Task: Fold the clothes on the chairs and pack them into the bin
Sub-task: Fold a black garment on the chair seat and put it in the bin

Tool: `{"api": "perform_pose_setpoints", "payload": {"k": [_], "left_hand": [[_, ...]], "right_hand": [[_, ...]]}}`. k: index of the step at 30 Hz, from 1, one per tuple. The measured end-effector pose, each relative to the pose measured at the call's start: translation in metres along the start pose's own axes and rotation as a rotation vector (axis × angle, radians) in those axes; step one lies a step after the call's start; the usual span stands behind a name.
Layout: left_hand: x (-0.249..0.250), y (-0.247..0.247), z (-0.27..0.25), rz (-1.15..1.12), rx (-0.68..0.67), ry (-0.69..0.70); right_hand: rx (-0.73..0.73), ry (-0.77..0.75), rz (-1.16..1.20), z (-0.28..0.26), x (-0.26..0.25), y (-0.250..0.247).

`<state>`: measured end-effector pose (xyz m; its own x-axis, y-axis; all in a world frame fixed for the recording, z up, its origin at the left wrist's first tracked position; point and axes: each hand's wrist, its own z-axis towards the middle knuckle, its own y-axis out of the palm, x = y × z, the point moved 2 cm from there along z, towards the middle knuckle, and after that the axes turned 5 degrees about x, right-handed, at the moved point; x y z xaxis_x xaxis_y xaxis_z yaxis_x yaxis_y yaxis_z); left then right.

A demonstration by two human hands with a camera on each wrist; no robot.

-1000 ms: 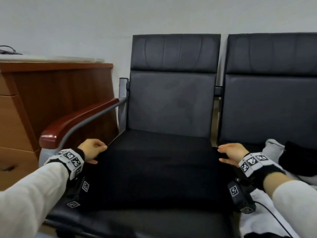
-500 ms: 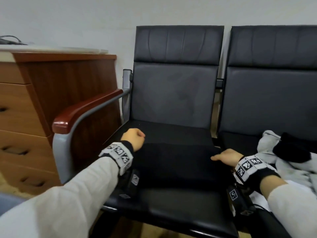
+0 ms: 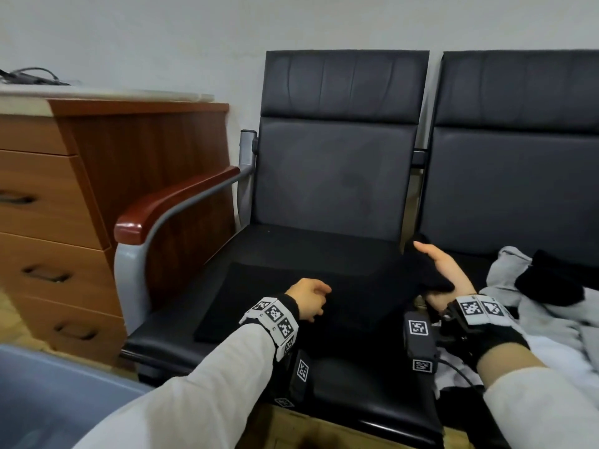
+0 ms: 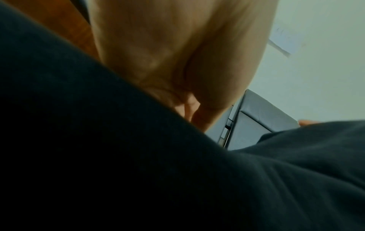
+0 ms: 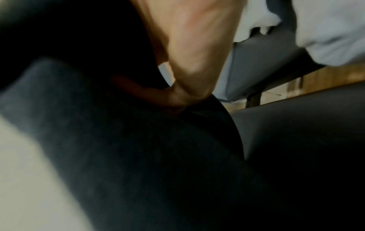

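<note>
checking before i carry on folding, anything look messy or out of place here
Yes: the grey and black clothes lie in a crumpled, unfolded heap on the right chair. The black garment on the left chair is only part folded, its right edge lifted by the right hand.

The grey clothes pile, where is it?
In the head view, the crumpled grey clothes pile lies on the right black chair's seat, just right of the right hand, with a black garment on top.
</note>
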<state>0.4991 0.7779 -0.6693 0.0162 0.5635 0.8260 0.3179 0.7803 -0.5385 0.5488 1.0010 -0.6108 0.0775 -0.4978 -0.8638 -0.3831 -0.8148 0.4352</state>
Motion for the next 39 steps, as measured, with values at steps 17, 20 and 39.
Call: {"api": "perform_pose_setpoints", "payload": {"k": [17,20,39], "left_hand": [[-0.026,-0.048,0.003,-0.837,0.277,-0.363],[-0.058,-0.071,-0.001,-0.752,0.312,-0.448],[-0.059,-0.092,-0.001,0.137,0.386,-0.154]], "right_hand": [[-0.291,-0.443,-0.583,-0.009,0.045,0.135],[-0.391,-0.372,-0.678,-0.014,0.074,0.157],[-0.143,-0.094,-1.230,-0.001,0.075,0.059]]}}
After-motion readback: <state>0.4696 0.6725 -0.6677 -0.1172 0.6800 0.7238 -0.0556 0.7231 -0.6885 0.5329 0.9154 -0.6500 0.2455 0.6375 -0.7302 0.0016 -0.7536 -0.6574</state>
